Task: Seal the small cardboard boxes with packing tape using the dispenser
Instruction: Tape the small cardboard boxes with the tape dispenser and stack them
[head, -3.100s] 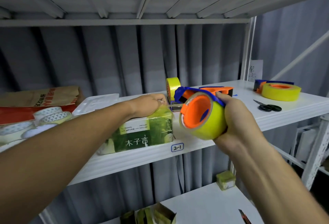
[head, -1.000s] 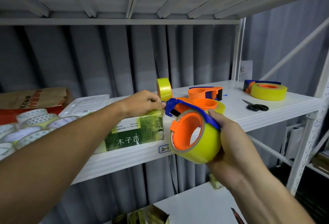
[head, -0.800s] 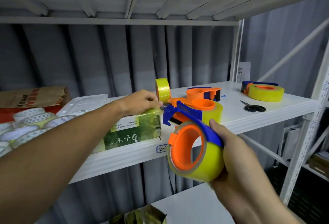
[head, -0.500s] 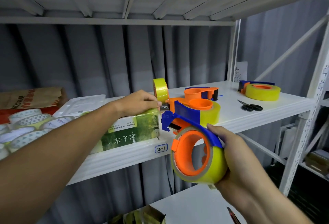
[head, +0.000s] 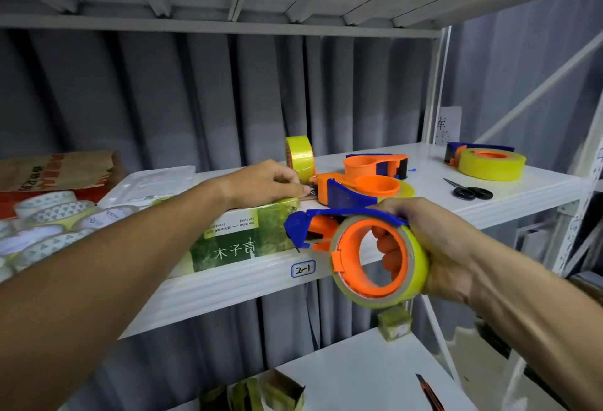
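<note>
A small green printed cardboard box (head: 241, 242) lies on the white shelf (head: 228, 283) near its front edge. My left hand (head: 264, 182) rests on the box's top right end, fingers curled over that edge. In front of the shelf edge, my right hand (head: 443, 247) grips a blue and orange tape dispenser (head: 372, 257) loaded with a yellow roll, fingers through its core. Its blue blade end points left and sits just beside the box's right end.
On the shelf stand an upright yellow tape roll (head: 299, 157), two more dispensers (head: 359, 190), another with a yellow roll (head: 489, 166), scissors (head: 470, 191), several tape rolls (head: 42, 224) and a white tray (head: 153, 182). The lower shelf holds a small box (head: 393, 325) and a cutter (head: 429, 391).
My right hand dropped the dispenser below the shelf edge, then raised and levelled it, bringing the blade end close to the box's right end. My left hand stayed on the box.
</note>
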Tool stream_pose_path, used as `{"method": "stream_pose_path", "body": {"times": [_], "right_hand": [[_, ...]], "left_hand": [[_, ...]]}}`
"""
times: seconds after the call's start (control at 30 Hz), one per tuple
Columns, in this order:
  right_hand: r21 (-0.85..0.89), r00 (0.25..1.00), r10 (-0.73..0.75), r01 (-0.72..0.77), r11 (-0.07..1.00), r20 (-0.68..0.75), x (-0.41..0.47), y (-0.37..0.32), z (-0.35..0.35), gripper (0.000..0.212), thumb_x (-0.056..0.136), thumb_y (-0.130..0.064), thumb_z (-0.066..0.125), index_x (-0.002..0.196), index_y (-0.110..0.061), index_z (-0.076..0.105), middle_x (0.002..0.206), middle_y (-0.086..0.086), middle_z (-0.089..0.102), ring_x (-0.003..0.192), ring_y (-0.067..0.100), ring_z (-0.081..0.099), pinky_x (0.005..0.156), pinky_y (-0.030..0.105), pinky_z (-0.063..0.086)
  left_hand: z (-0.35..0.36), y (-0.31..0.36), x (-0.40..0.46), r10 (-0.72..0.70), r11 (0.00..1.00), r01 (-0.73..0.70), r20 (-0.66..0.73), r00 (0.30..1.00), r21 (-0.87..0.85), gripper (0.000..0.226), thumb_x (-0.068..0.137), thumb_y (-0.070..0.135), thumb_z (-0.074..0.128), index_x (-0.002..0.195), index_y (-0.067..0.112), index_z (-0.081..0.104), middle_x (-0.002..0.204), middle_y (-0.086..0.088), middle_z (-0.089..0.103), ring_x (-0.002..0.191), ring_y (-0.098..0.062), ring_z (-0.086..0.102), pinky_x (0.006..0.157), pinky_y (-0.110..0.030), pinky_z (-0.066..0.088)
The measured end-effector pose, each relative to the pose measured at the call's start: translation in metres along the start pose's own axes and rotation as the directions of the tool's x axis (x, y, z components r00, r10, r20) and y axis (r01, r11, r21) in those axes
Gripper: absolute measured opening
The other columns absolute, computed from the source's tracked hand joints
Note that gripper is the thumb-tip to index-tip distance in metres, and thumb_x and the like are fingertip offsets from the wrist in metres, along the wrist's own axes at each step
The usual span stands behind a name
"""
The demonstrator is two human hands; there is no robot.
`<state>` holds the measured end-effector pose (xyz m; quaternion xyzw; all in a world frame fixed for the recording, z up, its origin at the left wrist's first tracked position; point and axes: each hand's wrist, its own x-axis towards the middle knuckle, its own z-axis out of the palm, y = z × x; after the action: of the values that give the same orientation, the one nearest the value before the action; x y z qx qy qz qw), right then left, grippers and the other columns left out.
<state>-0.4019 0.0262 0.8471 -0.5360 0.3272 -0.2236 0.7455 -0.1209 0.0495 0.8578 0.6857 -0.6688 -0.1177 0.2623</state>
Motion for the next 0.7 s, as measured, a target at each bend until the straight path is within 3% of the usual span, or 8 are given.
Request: {"method": "stream_pose_path", "body": {"times": [0.13, 0.2, 0.3, 0.37, 0.47, 0.53, 0.6, 0.7], "right_hand": [[-0.137, 0.999, 0.049, -0.045, 0.99, 0.023, 0.01, -0.019, -0.006, 0.025, 0.081, -0.012, 0.056, 0.057, -0.008, 0.061, 0.048, 0.005, 0.054, 0.033, 0.013, 0.047, 0.037, 0.02, 0.042], [-0.282, 0.983, 0.137, -0.098, 0.954, 0.122, 0.013, -0.015, 0.001, 0.027, 0.085, -0.015, 0.057, 0.058, -0.012, 0.059, 0.048, 0.002, 0.053, 0.034, 0.011, 0.045, 0.037, 0.018, 0.04], [-0.431, 0.968, 0.196, -0.113, 0.895, 0.155, 0.013, 0.004, 0.018, 0.023, 0.085, -0.019, 0.066, 0.063, -0.012, 0.066, 0.05, 0.002, 0.059, 0.035, 0.011, 0.05, 0.038, 0.017, 0.04], [-0.378, 0.983, 0.156, -0.108, 0.92, 0.099, 0.013, 0.01, 0.022, 0.016, 0.083, -0.019, 0.069, 0.073, -0.008, 0.069, 0.055, 0.004, 0.065, 0.038, 0.013, 0.056, 0.039, 0.018, 0.043], [-0.371, 0.977, 0.171, -0.112, 0.922, 0.129, 0.008, 0.012, 0.014, 0.021, 0.083, -0.027, 0.071, 0.085, -0.007, 0.072, 0.058, 0.004, 0.067, 0.041, 0.011, 0.059, 0.041, 0.019, 0.045], [-0.323, 0.982, 0.148, -0.103, 0.941, 0.118, 0.003, 0.015, 0.007, 0.022, 0.083, -0.03, 0.07, 0.071, -0.011, 0.072, 0.056, 0.003, 0.066, 0.04, 0.011, 0.059, 0.04, 0.019, 0.045], [-0.212, 0.992, 0.099, -0.082, 0.974, 0.072, 0.0, 0.015, -0.003, 0.027, 0.082, -0.028, 0.07, 0.06, -0.013, 0.07, 0.054, 0.005, 0.063, 0.039, 0.012, 0.056, 0.039, 0.02, 0.044], [-0.076, 1.0, -0.004, 0.003, 0.997, -0.01, -0.002, 0.011, -0.02, 0.02, 0.081, -0.028, 0.069, 0.072, -0.011, 0.068, 0.057, 0.006, 0.062, 0.041, 0.012, 0.054, 0.039, 0.022, 0.044]], "left_hand": [[0.001, -0.001, 0.001, 0.007, 1.0, -0.007, 0.002, 1.0, 0.012, 0.039, 0.095, 0.042, 0.064, 0.086, 0.004, 0.068, 0.083, -0.007, 0.062, 0.077, -0.01, 0.056, 0.073, -0.029, 0.044], [0.001, -0.001, 0.001, 0.018, 1.0, -0.018, -0.01, 1.0, 0.003, 0.04, 0.095, 0.04, 0.065, 0.083, 0.002, 0.067, 0.069, 0.007, 0.057, 0.067, -0.004, 0.051, 0.067, -0.026, 0.041], [0.0, -0.002, 0.002, 0.018, 1.0, -0.018, -0.023, 1.0, 0.012, 0.042, 0.094, 0.044, 0.065, 0.08, 0.004, 0.067, 0.065, 0.014, 0.055, 0.062, -0.002, 0.051, 0.065, -0.024, 0.041], [0.001, -0.002, 0.0, 0.011, 1.0, -0.01, -0.021, 1.0, 0.014, 0.041, 0.092, 0.048, 0.065, 0.081, 0.009, 0.07, 0.07, 0.01, 0.06, 0.066, -0.003, 0.055, 0.068, -0.025, 0.044], [0.0, 0.0, -0.002, 0.023, 1.0, -0.023, -0.044, 0.999, 0.012, 0.037, 0.086, 0.054, 0.066, 0.087, 0.019, 0.075, 0.086, 0.009, 0.071, 0.081, -0.004, 0.064, 0.079, -0.023, 0.048], [-0.001, 0.002, -0.004, 0.077, 0.997, -0.075, -0.092, 0.993, 0.026, 0.036, 0.08, 0.056, 0.067, 0.094, 0.024, 0.076, 0.098, 0.008, 0.072, 0.096, -0.006, 0.065, 0.087, -0.021, 0.047], [-0.004, 0.006, -0.007, 0.124, 0.986, -0.104, -0.158, 0.98, 0.133, 0.04, 0.076, 0.063, 0.066, 0.095, 0.029, 0.076, 0.102, 0.009, 0.067, 0.1, -0.004, 0.061, 0.088, -0.022, 0.044], [-0.009, 0.013, -0.014, 0.071, 0.949, -0.007, -0.191, 0.979, 0.317, 0.045, 0.078, 0.075, 0.059, 0.091, 0.036, 0.077, 0.103, 0.014, 0.066, 0.099, -0.003, 0.06, 0.089, -0.03, 0.049]]}}
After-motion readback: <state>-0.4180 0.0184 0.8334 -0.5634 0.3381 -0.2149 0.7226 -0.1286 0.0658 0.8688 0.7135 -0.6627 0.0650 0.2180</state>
